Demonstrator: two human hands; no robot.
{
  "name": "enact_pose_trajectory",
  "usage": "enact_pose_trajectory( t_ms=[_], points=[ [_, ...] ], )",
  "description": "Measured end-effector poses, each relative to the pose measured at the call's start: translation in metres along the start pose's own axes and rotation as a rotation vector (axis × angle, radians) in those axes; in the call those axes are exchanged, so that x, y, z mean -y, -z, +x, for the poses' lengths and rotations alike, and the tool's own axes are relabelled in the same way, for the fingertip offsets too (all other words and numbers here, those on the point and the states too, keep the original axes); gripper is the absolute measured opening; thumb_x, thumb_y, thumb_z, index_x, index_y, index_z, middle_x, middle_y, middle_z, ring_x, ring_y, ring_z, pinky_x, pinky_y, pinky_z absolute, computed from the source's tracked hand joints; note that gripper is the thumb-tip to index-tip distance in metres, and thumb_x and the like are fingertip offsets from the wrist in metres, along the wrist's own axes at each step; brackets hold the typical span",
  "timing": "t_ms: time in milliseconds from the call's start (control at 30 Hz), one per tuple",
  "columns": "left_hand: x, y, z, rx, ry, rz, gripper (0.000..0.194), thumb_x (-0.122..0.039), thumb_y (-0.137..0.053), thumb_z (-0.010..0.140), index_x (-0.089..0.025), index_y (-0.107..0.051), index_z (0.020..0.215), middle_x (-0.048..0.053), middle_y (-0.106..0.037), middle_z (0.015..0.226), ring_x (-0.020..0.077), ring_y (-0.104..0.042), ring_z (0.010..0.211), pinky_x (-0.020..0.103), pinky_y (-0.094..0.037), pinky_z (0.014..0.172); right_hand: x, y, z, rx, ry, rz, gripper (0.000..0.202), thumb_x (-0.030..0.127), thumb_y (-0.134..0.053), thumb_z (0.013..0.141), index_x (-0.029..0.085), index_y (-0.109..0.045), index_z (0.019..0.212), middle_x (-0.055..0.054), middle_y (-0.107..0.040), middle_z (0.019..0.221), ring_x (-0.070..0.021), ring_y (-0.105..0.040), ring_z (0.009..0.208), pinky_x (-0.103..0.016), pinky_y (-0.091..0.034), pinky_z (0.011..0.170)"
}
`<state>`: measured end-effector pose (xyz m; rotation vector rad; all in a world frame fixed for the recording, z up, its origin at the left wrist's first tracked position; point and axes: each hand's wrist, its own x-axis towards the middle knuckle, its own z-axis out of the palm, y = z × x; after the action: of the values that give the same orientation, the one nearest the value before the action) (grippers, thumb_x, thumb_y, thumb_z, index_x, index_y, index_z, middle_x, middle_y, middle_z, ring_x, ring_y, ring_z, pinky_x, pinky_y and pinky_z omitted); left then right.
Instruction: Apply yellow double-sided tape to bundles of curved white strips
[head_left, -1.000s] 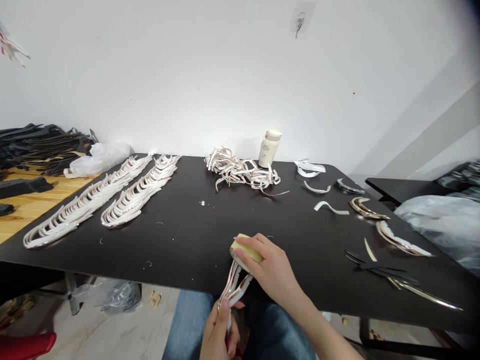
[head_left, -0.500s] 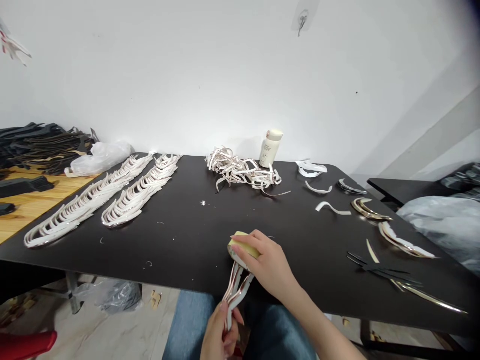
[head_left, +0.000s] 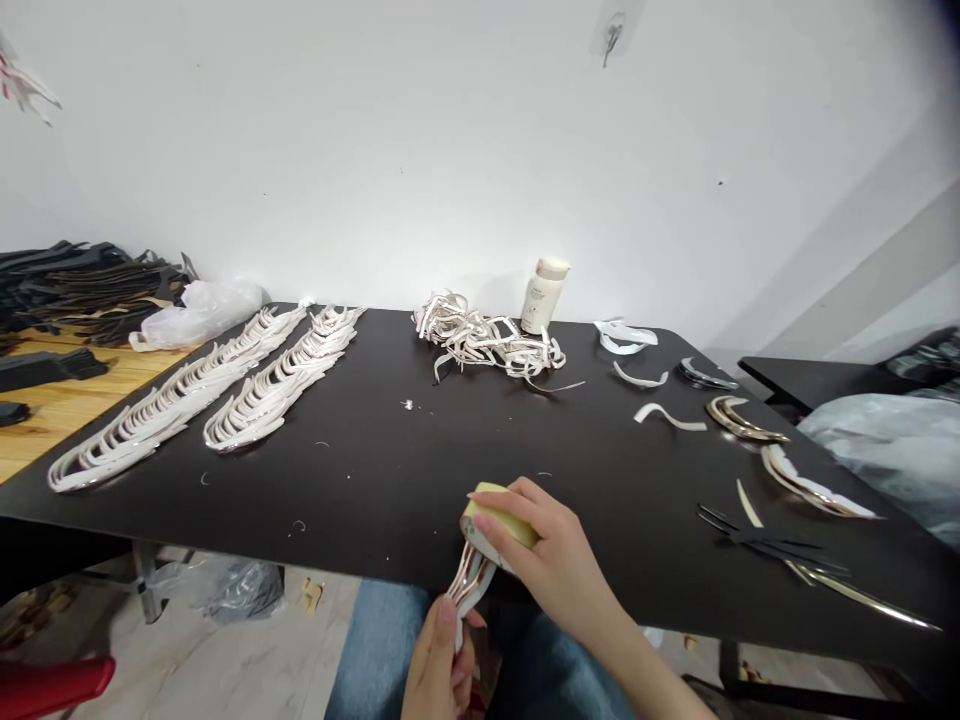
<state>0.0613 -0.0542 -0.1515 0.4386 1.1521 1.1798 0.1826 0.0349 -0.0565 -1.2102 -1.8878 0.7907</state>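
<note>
Just beyond the table's front edge, my left hand [head_left: 442, 655] is closed around the lower ends of a few narrow curved strips [head_left: 469, 592], white with shiny rose-gold edges. My right hand [head_left: 555, 545] grips a yellow roll of tape [head_left: 519, 526], thumb on the near side and fingers over the top. The roll is tilted and meets the upper ends of the strips, whose tips it hides. Whether tape is stuck to them I cannot tell.
Two long rows of similar strips [head_left: 259, 405] lie at the left on the black table [head_left: 390, 440]. A tangled strip pile [head_left: 480, 340] and a cream bottle [head_left: 543, 298] stand at the back. Curved metallic pieces [head_left: 742, 420] and black scissor-like tools [head_left: 765, 540] lie right.
My right hand and the tape roll have shifted slightly down and right, closer to my left hand. Less of the strips shows between the hands. My left hand has barely moved.
</note>
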Motion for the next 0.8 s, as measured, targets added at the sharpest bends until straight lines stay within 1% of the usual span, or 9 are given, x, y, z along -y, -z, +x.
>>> enact_pose_trajectory(
  t_ms=[100,167,233,333,400,467,600,667,800],
  points=[
    [-0.001,-0.003,-0.001,-0.030,-0.004,0.031,0.069,-0.084,-0.052,0.059,-0.017,-0.058,0.074,-0.014,-0.024,0.040,0.0017,-0.008,0.035,0.017,-0.008,0.034,0.007,0.011,-0.002,-0.138,0.028,0.167,0.018,0.036,-0.059,0.088,0.027,-0.072,0.097,-0.001,-0.058,0.081,-0.0136,-0.058,0.070,-0.022,-0.045,0.061],
    [-0.001,-0.004,-0.001,-0.038,-0.001,0.042,0.069,-0.084,-0.052,0.059,-0.017,-0.058,0.074,-0.014,-0.023,0.040,0.0019,-0.009,0.035,0.016,-0.009,0.035,0.012,0.011,-0.006,-0.171,0.053,0.209,0.018,0.035,-0.058,0.088,0.027,-0.071,0.097,-0.001,-0.057,0.079,-0.0130,-0.057,0.068,-0.021,-0.045,0.058],
    [-0.002,-0.006,-0.002,-0.044,-0.009,0.042,0.068,-0.084,-0.052,0.060,-0.018,-0.058,0.074,-0.014,-0.024,0.041,0.0020,-0.009,0.035,0.016,-0.010,0.035,0.014,0.003,-0.011,-0.100,0.072,0.153,0.018,0.034,-0.059,0.088,0.027,-0.072,0.097,-0.001,-0.057,0.080,-0.0132,-0.057,0.068,-0.022,-0.046,0.059],
    [-0.002,-0.007,-0.003,-0.062,-0.002,0.045,0.065,-0.082,-0.054,0.061,-0.018,-0.057,0.074,-0.014,-0.024,0.040,0.0024,-0.010,0.035,0.017,-0.009,0.035,0.013,-0.013,-0.018,0.032,0.057,-0.007,0.021,0.034,-0.057,0.088,0.026,-0.072,0.101,-0.003,-0.058,0.082,-0.0143,-0.059,0.067,-0.024,-0.048,0.060],
    [-0.002,-0.007,-0.003,-0.069,0.008,0.047,0.064,-0.081,-0.054,0.061,-0.018,-0.057,0.073,-0.014,-0.024,0.040,0.0024,-0.009,0.035,0.017,-0.009,0.035,0.012,-0.018,-0.019,0.071,0.035,-0.042,0.023,0.035,-0.055,0.089,0.026,-0.071,0.104,-0.003,-0.057,0.082,-0.0142,-0.060,0.066,-0.024,-0.048,0.059],
    [-0.001,-0.006,-0.002,-0.067,-0.004,0.042,0.066,-0.082,-0.053,0.061,-0.018,-0.057,0.074,-0.014,-0.024,0.041,0.0023,-0.008,0.036,0.017,-0.008,0.035,0.012,-0.015,-0.019,0.052,0.035,0.014,0.022,0.035,-0.056,0.089,0.026,-0.071,0.103,-0.003,-0.057,0.083,-0.0140,-0.060,0.068,-0.024,-0.049,0.060],
    [0.001,-0.005,-0.002,-0.050,-0.032,0.030,0.070,-0.085,-0.050,0.060,-0.017,-0.059,0.076,-0.015,-0.024,0.041,0.0021,-0.007,0.036,0.017,-0.008,0.035,0.016,-0.005,-0.020,-0.106,0.087,0.177,0.019,0.034,-0.057,0.088,0.026,-0.070,0.101,-0.001,-0.056,0.081,-0.0132,-0.058,0.068,-0.022,-0.048,0.059],
    [0.002,-0.006,-0.003,-0.053,-0.026,0.012,0.070,-0.084,-0.051,0.059,-0.017,-0.059,0.077,-0.014,-0.024,0.041,0.0019,-0.007,0.036,0.017,-0.008,0.036,0.018,-0.008,-0.023,-0.075,0.098,0.155,0.019,0.033,-0.057,0.089,0.027,-0.071,0.101,-0.002,-0.056,0.081,-0.0133,-0.058,0.067,-0.022,-0.047,0.058],
    [0.002,-0.009,-0.006,-0.147,0.005,-0.037,0.078,-0.083,-0.057,0.056,-0.017,-0.059,0.099,-0.014,-0.027,0.041,0.0034,-0.015,0.036,0.017,-0.012,0.038,0.017,-0.022,-0.027,0.076,0.087,0.005,0.021,0.031,-0.057,0.088,0.026,-0.071,0.104,-0.004,-0.059,0.086,-0.0153,-0.061,0.071,-0.026,-0.049,0.063]
  ],
)
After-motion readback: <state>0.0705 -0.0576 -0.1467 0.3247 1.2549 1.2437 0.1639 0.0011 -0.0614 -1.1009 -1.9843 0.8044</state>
